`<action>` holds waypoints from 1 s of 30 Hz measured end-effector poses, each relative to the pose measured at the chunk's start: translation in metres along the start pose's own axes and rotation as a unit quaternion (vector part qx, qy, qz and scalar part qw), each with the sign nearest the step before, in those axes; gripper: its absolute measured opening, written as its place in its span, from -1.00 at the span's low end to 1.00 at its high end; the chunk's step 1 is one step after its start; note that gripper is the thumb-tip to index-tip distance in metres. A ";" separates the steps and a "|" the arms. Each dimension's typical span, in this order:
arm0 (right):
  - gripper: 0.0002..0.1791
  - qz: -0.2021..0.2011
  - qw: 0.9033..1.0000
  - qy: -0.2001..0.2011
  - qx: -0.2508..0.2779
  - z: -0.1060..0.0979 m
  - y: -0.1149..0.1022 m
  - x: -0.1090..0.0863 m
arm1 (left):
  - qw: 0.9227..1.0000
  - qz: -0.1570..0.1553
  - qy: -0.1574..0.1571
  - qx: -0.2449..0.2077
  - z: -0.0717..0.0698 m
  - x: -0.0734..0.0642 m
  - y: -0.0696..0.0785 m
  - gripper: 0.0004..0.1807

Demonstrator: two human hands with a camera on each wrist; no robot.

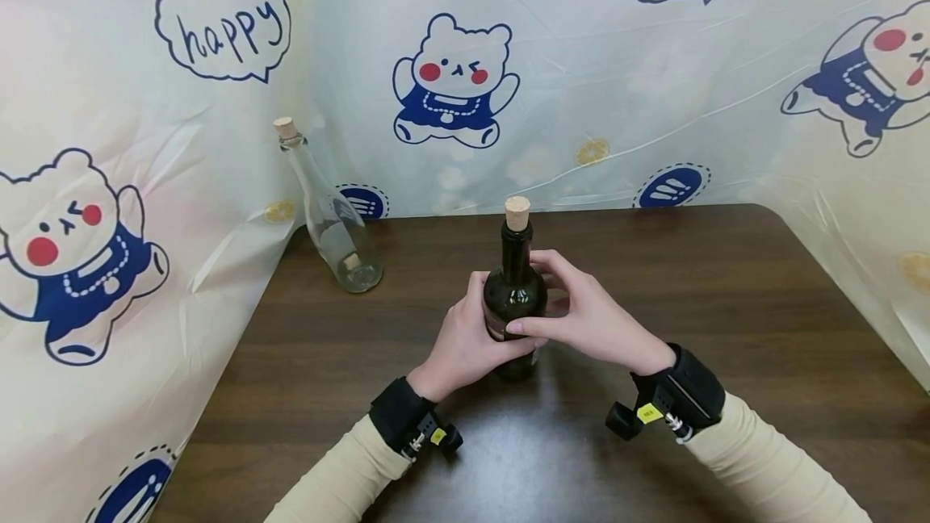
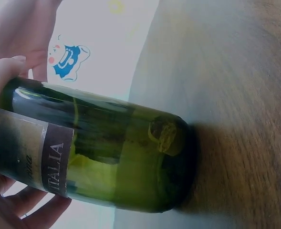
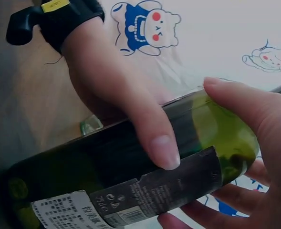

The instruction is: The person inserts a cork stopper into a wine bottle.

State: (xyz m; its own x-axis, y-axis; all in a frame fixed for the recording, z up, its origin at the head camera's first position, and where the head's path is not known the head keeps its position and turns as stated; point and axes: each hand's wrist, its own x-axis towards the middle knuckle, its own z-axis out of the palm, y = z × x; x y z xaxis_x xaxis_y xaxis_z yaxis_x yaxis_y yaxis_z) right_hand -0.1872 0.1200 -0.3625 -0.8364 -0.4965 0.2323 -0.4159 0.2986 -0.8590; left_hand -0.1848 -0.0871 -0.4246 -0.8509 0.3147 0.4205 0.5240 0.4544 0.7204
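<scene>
A dark green glass wine bottle (image 1: 514, 289), stoppered with a cork (image 1: 517, 214), stands upright between my two hands. My left hand (image 1: 468, 345) grips its body from the left, the thumb lying across the front. From the right, my right hand (image 1: 581, 317) curls its thumb and fingers around the shoulder. Labels show in both wrist views, one a white sticker (image 3: 68, 210) with printed text. Through the green glass, a cork-like piece (image 2: 166, 137) is visible near the base. Whether the base touches the table or hovers just above it, I cannot tell.
A clear glass bottle (image 1: 330, 220) with a cork stopper stands at the table's back left, a small beige piece visible low in it. The brown wooden table (image 1: 654, 281) ends at a pale printed curtain (image 1: 567, 47) behind and at both sides.
</scene>
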 end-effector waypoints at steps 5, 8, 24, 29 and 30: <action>-0.16 -0.004 1.000 0.014 -0.009 0.002 0.000 -0.003 | 0.999 0.003 0.031 0.019 0.002 -0.004 0.001 -0.09; -0.14 -0.009 1.000 0.024 -0.012 0.005 0.000 -0.003 | 0.998 0.020 0.054 0.032 0.001 -0.005 0.001 -0.12; -0.27 0.005 0.995 -0.088 -0.042 0.036 0.020 -0.007 | 0.972 0.010 0.233 0.028 -0.077 0.008 0.021 -0.15; -0.43 0.026 0.990 -0.119 -0.071 0.025 0.027 -0.015 | 0.948 -0.058 0.309 0.045 -0.117 -0.005 -0.015 -0.07; -0.43 0.032 0.990 -0.117 -0.076 0.022 0.029 -0.017 | 0.943 -0.070 0.320 0.051 -0.125 -0.010 -0.022 -0.08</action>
State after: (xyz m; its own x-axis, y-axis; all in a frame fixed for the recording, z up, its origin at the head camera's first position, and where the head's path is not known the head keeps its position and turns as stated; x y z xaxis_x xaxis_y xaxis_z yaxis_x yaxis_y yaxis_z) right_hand -0.1774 0.1189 -0.4009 -0.7639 -0.6431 0.0525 -0.4296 0.4461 -0.7851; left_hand -0.1924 -0.2038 -0.3754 -0.7421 -0.3074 0.5956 0.3776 0.5425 0.7504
